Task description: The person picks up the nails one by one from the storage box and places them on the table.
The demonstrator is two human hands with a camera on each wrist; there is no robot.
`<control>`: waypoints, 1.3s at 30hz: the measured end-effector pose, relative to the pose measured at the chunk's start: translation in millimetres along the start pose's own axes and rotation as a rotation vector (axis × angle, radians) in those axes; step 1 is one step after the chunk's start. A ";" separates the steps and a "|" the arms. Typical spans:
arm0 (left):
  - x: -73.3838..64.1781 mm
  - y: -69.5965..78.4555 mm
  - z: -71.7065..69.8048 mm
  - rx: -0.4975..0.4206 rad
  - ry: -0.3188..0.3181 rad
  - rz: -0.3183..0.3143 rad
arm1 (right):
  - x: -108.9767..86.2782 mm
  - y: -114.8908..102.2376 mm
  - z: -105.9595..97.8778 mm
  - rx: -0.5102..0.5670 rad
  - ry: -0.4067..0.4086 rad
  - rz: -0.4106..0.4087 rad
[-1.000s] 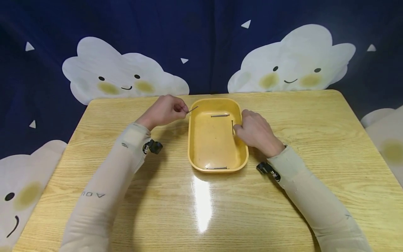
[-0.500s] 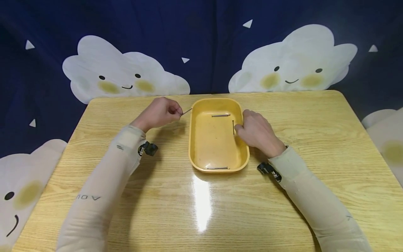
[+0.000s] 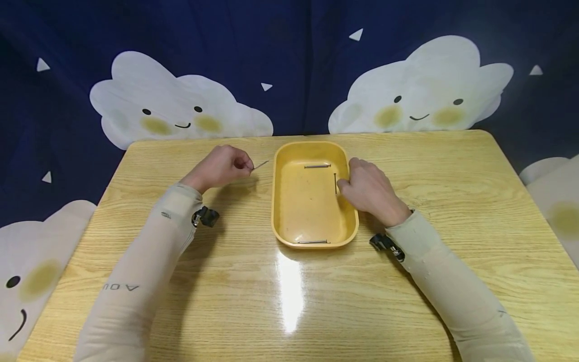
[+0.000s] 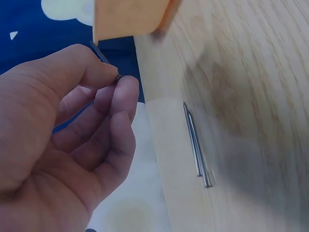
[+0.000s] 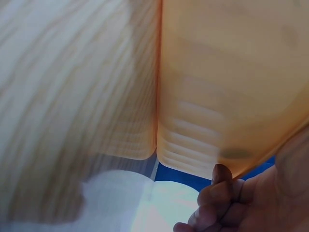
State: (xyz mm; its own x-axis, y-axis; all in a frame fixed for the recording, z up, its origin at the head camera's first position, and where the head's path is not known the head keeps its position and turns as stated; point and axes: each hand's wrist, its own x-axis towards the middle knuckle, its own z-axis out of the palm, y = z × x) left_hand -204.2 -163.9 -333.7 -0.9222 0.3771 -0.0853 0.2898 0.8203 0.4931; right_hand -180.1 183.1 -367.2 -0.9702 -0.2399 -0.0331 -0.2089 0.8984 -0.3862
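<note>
Your left hand (image 3: 223, 165) pinches a held nail (image 3: 261, 165) between thumb and fingertips; the other fingers are loosely curled. Held nail slants right and slightly far, above the worktop (image 3: 239, 301), left of the tray (image 3: 307, 201). In the head view, its free end is just short of the left rim.

Your right hand (image 3: 368, 191) grips the tray's right wall: thumb over the rim on the inner side, other fingers outside. The right wrist view looks along the tray's outer wall, fingers bent at the bottom right.

Tray sits on the far half of the worktop, between your hands, long side running near to far. In it: far nail (image 3: 317, 166) lies left to right by the far wall, doubled in outline, so can't tell if it's one or two. Right nail (image 3: 335, 183) runs near to far by your right thumb. Near nail (image 3: 313, 242) lies left to right along the near wall.

Left wrist view also shows what look like two loose nails (image 4: 197, 145) side by side on the worktop, well apart from your fingertips.

Past the far edge: dark blue curtain (image 3: 307, 60), white clouds (image 3: 420, 85) with faces on it.
</note>
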 end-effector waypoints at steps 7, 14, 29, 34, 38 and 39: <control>-4.1 -8.8 0.7 0.018 -0.029 -0.028 | -0.2 0.6 0.1 0.000 0.007 -0.003; -8.8 -24.0 7.3 0.055 -0.060 -0.043 | -0.1 1.3 1.5 0.000 0.008 -0.004; -13.6 -34.1 5.6 0.098 -0.093 -0.069 | 0.0 1.2 1.5 0.000 0.008 -0.009; -13.2 -37.8 6.4 0.115 -0.107 -0.099 | -0.2 1.1 1.1 0.002 0.002 -0.005; -12.9 -40.1 7.1 0.121 -0.113 -0.103 | 0.4 1.8 1.4 -0.003 0.010 -0.004; -12.9 -40.2 7.1 0.119 -0.113 -0.104 | 0.4 1.9 1.4 -0.003 0.013 -0.005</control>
State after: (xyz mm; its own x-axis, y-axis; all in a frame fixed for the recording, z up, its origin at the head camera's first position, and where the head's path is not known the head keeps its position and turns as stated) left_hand -202.1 -198.7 -358.6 -0.9160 0.3282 -0.2308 0.2291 0.9000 0.3708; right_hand -180.7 184.2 -369.2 -0.9707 -0.2395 -0.0193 -0.2141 0.8984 -0.3834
